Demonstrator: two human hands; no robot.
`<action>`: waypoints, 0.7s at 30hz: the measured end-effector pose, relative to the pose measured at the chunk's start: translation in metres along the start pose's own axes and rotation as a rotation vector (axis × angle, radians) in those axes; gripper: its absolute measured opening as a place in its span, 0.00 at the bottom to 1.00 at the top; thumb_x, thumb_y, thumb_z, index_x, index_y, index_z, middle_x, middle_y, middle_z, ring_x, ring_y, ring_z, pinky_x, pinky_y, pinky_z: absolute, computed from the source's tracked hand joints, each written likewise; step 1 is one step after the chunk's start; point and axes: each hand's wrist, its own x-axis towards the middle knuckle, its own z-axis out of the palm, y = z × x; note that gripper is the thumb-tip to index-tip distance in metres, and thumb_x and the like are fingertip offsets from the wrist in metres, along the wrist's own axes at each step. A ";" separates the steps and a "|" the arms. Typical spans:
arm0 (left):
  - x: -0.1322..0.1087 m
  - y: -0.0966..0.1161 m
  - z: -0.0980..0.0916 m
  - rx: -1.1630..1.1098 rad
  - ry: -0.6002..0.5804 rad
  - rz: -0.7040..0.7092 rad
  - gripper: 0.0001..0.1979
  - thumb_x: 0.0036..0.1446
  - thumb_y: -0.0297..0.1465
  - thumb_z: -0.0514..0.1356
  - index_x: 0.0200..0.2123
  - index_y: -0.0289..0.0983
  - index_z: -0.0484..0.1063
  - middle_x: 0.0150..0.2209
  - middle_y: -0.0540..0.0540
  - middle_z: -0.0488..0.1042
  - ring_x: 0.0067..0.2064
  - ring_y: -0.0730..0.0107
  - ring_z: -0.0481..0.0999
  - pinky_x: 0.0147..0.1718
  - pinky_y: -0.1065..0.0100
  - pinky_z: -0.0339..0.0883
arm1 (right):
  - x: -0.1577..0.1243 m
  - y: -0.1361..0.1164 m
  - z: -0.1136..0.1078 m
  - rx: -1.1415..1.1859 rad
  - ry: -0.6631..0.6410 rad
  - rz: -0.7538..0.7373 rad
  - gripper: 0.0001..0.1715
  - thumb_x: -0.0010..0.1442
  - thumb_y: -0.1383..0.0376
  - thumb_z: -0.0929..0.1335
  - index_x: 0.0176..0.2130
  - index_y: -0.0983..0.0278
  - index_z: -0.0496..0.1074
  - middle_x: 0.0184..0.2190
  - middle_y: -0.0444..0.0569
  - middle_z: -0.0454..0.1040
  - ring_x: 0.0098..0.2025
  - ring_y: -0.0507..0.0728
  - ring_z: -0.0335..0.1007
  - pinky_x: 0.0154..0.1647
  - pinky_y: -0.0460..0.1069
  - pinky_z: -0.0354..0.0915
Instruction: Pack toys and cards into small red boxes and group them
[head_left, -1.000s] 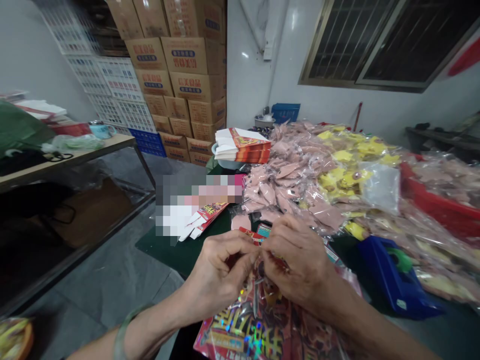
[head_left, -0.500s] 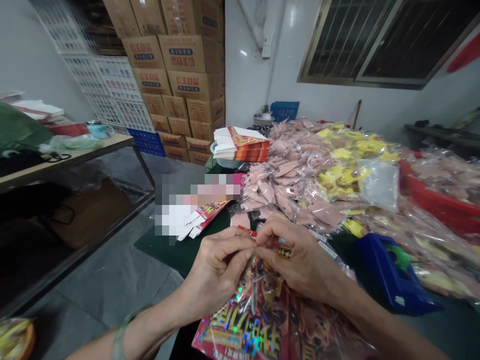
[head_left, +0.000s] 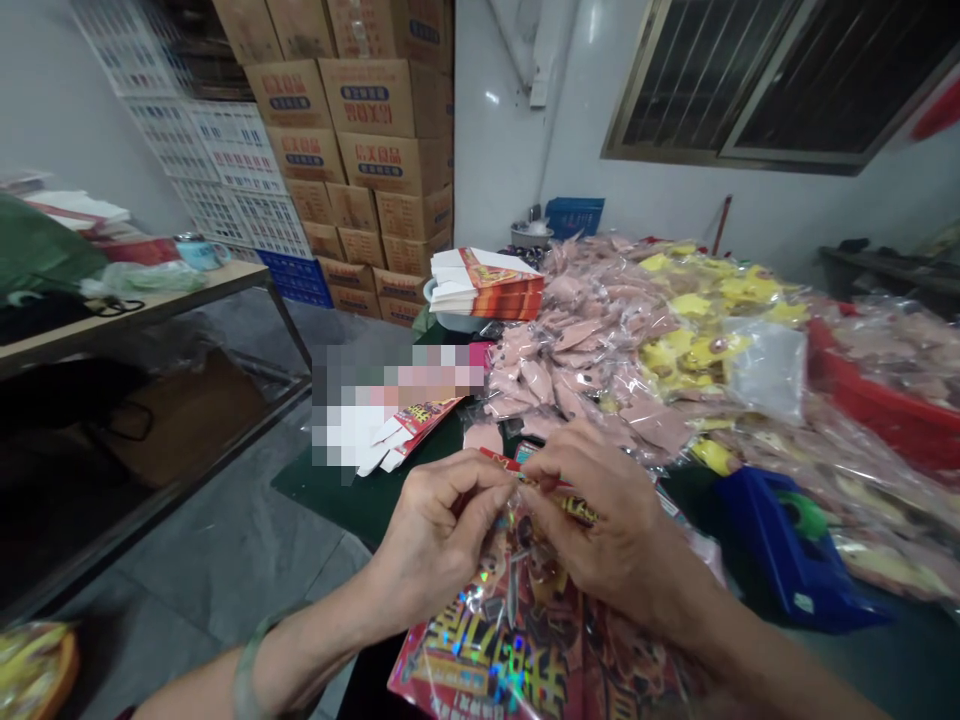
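A shiny red printed packet (head_left: 487, 655) with large yellow and black characters stands upright close in front of me. At its top edge, my left hand (head_left: 450, 530) pinches it between thumb and fingers. My right hand (head_left: 619, 520) is closed on the same edge, its fingertips almost touching the left ones. Both hands partly cover the packet's upper part. Another red printed packet (head_left: 637, 665), under clear film, lies against its right side. Beyond my fingers, several pink pieces in clear wrappers (head_left: 570, 375) form a large heap.
A blue tape dispenser (head_left: 795, 560) sits right of my right hand. Folded printed cartons (head_left: 420, 425) lie to the left, and more cartons (head_left: 487, 285) are stacked behind. Yellow wrapped pieces (head_left: 697, 345) and a red basket (head_left: 877, 395) are farther right. Brown boxes (head_left: 382, 165) line the wall.
The view has shifted slightly. My right hand's fingertips have moved a little apart from the left ones, and more of the packet's red top edge shows. Both hands stay on the packet.
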 end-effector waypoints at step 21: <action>0.001 0.001 -0.003 0.005 -0.077 0.117 0.10 0.57 0.22 0.53 0.28 0.32 0.73 0.29 0.44 0.73 0.31 0.71 0.71 0.31 0.69 0.65 | -0.002 0.004 0.018 -0.203 0.032 0.058 0.12 0.53 0.75 0.60 0.21 0.64 0.61 0.19 0.43 0.62 0.24 0.50 0.55 0.23 0.46 0.51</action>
